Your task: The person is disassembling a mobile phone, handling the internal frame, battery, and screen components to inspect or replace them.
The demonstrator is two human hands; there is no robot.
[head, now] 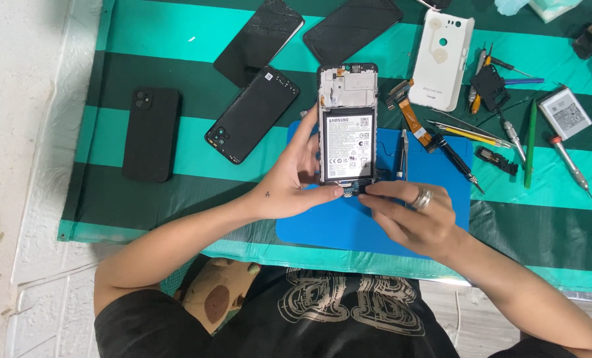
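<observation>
An opened phone with its back removed shows a white-labelled battery and lies upright over a blue work mat. My left hand grips its left edge and lower corner, thumb under the bottom. My right hand, a ring on one finger, presses its fingertips against the phone's bottom end, where small parts show. Whether those fingers pinch anything is hidden.
A green striped cloth covers the floor. On it lie a black phone case, a black back cover, two dark screens, a white back cover, a loose battery, a flex cable and several screwdrivers.
</observation>
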